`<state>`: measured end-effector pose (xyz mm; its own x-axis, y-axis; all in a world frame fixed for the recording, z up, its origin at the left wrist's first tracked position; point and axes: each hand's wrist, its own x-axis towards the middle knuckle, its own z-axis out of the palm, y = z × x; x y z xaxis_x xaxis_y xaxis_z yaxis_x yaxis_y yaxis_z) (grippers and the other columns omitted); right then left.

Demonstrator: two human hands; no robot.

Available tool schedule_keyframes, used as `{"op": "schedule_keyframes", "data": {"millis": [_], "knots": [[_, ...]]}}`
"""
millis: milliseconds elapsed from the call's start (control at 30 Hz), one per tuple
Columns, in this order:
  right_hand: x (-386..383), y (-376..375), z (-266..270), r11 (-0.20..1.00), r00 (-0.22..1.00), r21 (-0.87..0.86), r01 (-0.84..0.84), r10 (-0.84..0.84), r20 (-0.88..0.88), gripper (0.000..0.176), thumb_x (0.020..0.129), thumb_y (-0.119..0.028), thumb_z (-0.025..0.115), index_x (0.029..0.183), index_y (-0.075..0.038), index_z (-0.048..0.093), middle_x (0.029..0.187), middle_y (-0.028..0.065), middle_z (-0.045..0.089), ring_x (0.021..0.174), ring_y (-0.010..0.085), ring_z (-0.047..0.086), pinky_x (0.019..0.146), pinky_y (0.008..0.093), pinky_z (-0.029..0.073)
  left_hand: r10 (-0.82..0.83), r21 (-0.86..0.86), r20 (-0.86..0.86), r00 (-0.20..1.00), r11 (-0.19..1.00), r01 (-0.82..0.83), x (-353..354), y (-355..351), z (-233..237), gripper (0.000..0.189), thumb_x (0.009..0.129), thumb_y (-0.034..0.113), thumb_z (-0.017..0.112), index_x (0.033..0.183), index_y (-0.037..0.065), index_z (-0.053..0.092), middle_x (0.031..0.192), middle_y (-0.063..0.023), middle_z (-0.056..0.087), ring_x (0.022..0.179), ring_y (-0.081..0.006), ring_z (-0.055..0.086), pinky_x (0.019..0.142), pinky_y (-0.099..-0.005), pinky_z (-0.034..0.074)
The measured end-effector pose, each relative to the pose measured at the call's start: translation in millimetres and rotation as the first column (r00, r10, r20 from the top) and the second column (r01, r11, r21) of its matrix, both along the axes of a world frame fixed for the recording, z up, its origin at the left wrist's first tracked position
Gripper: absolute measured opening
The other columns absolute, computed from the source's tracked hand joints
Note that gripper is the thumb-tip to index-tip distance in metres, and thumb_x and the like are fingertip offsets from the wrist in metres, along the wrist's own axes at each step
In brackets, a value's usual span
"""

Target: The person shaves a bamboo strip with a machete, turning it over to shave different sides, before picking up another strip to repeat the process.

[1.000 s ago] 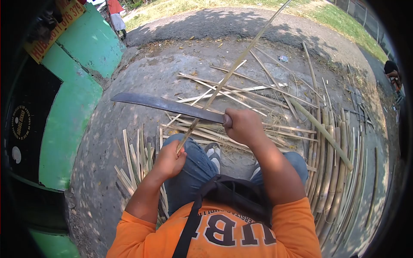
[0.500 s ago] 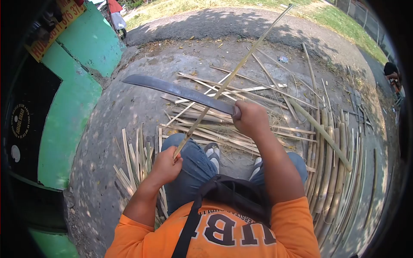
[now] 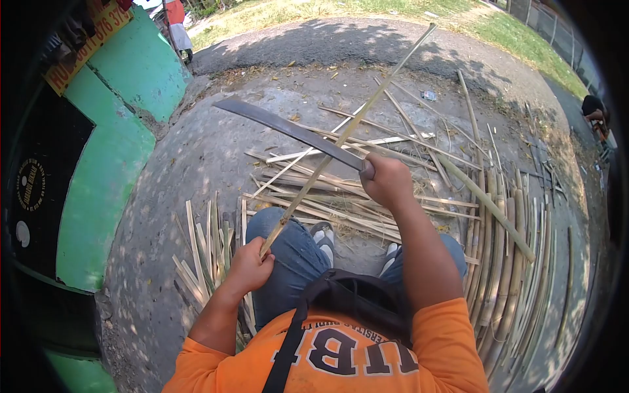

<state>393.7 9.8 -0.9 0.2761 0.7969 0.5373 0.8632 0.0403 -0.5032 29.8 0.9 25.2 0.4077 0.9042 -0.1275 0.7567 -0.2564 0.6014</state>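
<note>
A long thin bamboo strip [image 3: 357, 118] slants up and away to the right, its near end inside my left hand [image 3: 249, 267], which is closed around it above my left knee. My right hand [image 3: 388, 181] is wrapped round the handle end of a large machete [image 3: 291, 130]. The dark blade points to the upper left and crosses the strip around its middle. Whether blade and strip touch, I cannot tell. Under both lie split bamboo pieces [image 3: 341, 208] scattered on the ground in front of my feet.
Bamboo poles [image 3: 503, 255] lie in rows at the right, one thicker pole [image 3: 488, 203] slanting over them. More split strips [image 3: 203, 239] lie beside my left knee. A green wall [image 3: 98, 190] stands at the left. At the far right edge another person [image 3: 597, 118] is partly visible.
The machete has shifted right and slightly down in the view with my right hand, its blade now tilting more steeply. The strip's far end has dropped and moved slightly left; my left hand is slightly lower.
</note>
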Motion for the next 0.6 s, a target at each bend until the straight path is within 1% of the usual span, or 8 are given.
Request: {"op": "schedule_keyframes", "data": {"millis": [100,133,200,267,367,400,500,600], "knots": [[22.3,0.8,0.2,0.997,0.960,0.041,0.061,-0.047,-0.274,0.020,0.084,-0.026,0.071,0.091,-0.007,0.069,0.077,0.0215,0.066,0.078,0.0423,0.066,0.069,0.0512,0.053,0.050,0.127,-0.002,0.999,0.991,-0.050,-0.6,-3.4,2.8,0.020,0.086,0.017,0.072,0.092,0.001,0.062,0.076,-0.0208,0.065,0.073,-0.0416,0.066,0.067,-0.0465,0.051],[26.1,-0.1,0.0,0.997,0.943,0.042,0.061,-0.044,-0.329,0.023,0.087,-0.025,0.075,0.090,-0.003,0.067,0.072,0.0157,0.068,0.070,0.0347,0.068,0.064,0.0459,0.051,0.067,0.184,0.001,0.998,0.981,-0.066,0.0,-4.9,4.1,0.021,0.085,0.018,0.073,0.093,0.001,0.063,0.077,-0.0215,0.065,0.074,-0.0426,0.066,0.067,-0.0475,0.051],[25.0,-1.3,0.1,0.997,0.748,0.071,-0.017,0.060,-0.661,0.027,0.090,-0.027,0.077,0.091,-0.003,0.064,0.072,0.0078,0.066,0.063,0.0212,0.061,0.058,0.0363,0.046,0.081,0.334,0.043,0.996,0.938,-0.091,-0.9,-3.7,-3.6,0.021,0.085,0.017,0.074,0.093,0.001,0.063,0.078,-0.0225,0.065,0.075,-0.0444,0.065,0.067,-0.0492,0.050],[21.7,-3.0,2.9,0.989,0.433,0.127,-0.081,0.149,-0.889,0.031,0.092,-0.029,0.079,0.092,-0.004,0.060,0.072,0.0000,0.064,0.057,0.0077,0.054,0.052,0.0267,0.042,0.085,0.441,0.059,0.995,0.892,-0.102,-3.0,-3.0,-11.4,0.022,0.084,0.017,0.075,0.093,0.000,0.064,0.080,-0.0230,0.065,0.076,-0.0456,0.065,0.067,-0.0508,0.050],[21.7,-4.2,7.9,0.967,0.278,0.240,-0.085,0.254,-0.926,0.028,0.096,-0.033,0.075,0.091,-0.010,0.060,0.074,0.0024,0.063,0.054,0.0065,0.052,0.050,0.0234,0.039,0.073,0.537,0.038,0.997,0.840,-0.082,-5.0,-1.5,-18.1,0.023,0.084,0.016,0.077,0.095,0.001,0.064,0.083,-0.0230,0.065,0.078,-0.0465,0.064,0.067,-0.0521,0.050],[23.5,-4.1,9.2,0.954,0.238,0.284,-0.094,0.299,-0.924,0.029,0.096,-0.031,0.075,0.104,-0.005,0.064,0.089,0.0084,0.071,0.055,0.0062,0.052,0.051,0.0217,0.040,0.067,0.561,0.027,0.997,0.825,-0.070,-5.9,-1.8,-19.8,0.023,0.084,0.016,0.077,0.096,0.001,0.064,0.084,-0.0229,0.065,0.078,-0.0467,0.064,0.067,-0.0522,0.050],[24.4,-6.0,16.1,0.950,0.201,0.308,-0.053,0.312,-0.928,0.047,0.097,-0.030,0.073,0.131,0.000,0.060,0.107,0.0150,0.074,0.055,0.0055,0.051,0.052,0.0213,0.041,0.055,0.609,0.009,0.998,0.792,-0.049,-9.4,-3.2,-23.5,0.025,0.083,0.015,0.077,0.099,0.001,0.064,0.086,-0.0224,0.065,0.080,-0.0466,0.063,0.068,-0.0523,0.050],[23.6,-6.3,17.5,0.957,0.129,0.278,-0.082,0.286,-0.949,0.067,0.097,-0.031,0.073,0.150,0.001,0.046,0.118,0.0191,0.072,0.054,0.0050,0.049,0.053,0.0211,0.042,0.053,0.638,-0.004,0.999,0.769,-0.038,-11.7,-4.9,-28.4,0.026,0.083,0.015,0.077,0.101,0.002,0.063,0.089,-0.0214,0.065,0.081,-0.0462,0.063,0.068,-0.0521,0.051]]}}
